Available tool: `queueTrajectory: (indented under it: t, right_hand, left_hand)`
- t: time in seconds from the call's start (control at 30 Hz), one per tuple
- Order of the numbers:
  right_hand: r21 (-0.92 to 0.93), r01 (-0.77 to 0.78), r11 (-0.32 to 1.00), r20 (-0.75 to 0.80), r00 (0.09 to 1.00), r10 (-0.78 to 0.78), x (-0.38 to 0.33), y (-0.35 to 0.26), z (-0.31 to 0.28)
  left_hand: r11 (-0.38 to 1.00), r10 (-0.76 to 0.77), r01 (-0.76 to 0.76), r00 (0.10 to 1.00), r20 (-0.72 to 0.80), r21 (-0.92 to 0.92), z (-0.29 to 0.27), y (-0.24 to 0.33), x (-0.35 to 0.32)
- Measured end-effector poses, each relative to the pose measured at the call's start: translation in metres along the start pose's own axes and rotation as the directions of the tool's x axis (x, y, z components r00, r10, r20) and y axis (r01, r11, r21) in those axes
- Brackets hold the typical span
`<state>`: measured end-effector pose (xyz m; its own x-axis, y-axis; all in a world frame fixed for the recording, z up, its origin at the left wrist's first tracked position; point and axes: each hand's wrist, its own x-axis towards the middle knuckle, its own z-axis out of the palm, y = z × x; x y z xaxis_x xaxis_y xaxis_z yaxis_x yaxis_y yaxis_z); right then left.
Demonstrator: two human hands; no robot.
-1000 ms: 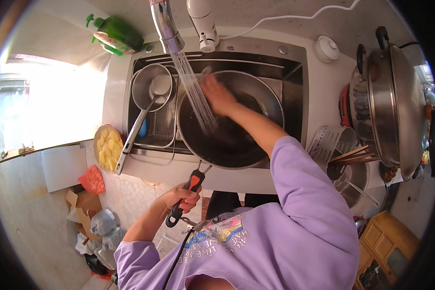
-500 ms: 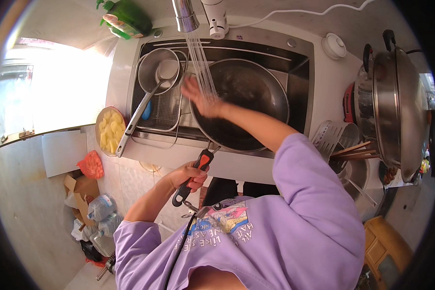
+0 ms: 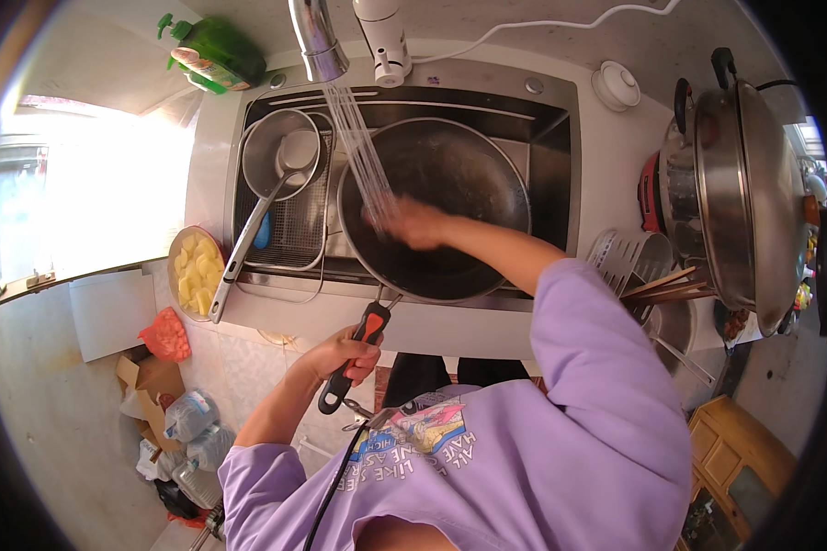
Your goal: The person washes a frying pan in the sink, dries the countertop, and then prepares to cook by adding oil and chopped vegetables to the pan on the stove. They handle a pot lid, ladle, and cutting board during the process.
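Note:
A large dark wok (image 3: 469,165) rests in the steel sink (image 3: 553,193), its handle pointing toward me. My left hand (image 3: 347,356) is closed around the black and red wok handle (image 3: 369,329). Over the left part of the wok, my right hand (image 3: 408,224) is under the running water; its fingers are smeared by motion, and whether they hold anything is hidden. Water falls from the chrome faucet (image 3: 325,61) onto this hand and into the wok. Left of the wok, a saucepan (image 3: 259,156) sits on a wire basket (image 3: 305,241) in the sink.
A bowl of cut yellow pieces (image 3: 196,274) stands on the left counter. Behind is a green pump bottle (image 3: 216,53). On the right are a lidded white dish (image 3: 616,86), a slotted metal utensil holder (image 3: 627,257) with chopsticks, and a large steel pot (image 3: 721,202).
My right hand has moved from the wok's left rim inward and toward me, under the stream. My left hand stays on the handle. The whole view has shifted slightly.

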<state>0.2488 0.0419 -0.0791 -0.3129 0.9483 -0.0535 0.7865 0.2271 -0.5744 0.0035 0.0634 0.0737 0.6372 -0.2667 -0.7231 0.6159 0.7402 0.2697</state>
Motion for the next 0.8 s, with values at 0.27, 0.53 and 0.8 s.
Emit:
queueTrajectory:
  t: [0.27,0.53,0.8]
  right_hand:
    - [-0.206,-0.520,0.829,0.024,0.845,0.535,-0.081,0.069,-0.002]
    - [0.747,-0.005,0.665,-0.015,1.000,0.025,-0.015,-0.063,0.026]
    - [-0.224,-0.549,0.805,-0.165,0.836,0.524,-0.009,0.060,0.000]
  left_hand:
    - [0.995,0.084,-0.080,0.994,-0.066,0.060,-0.011,-0.009,-0.002]
    - [0.995,0.057,-0.063,0.996,-0.075,-0.078,-0.010,-0.016,-0.001]
    - [0.970,0.050,-0.034,0.997,0.060,-0.239,-0.012,-0.031,0.002]
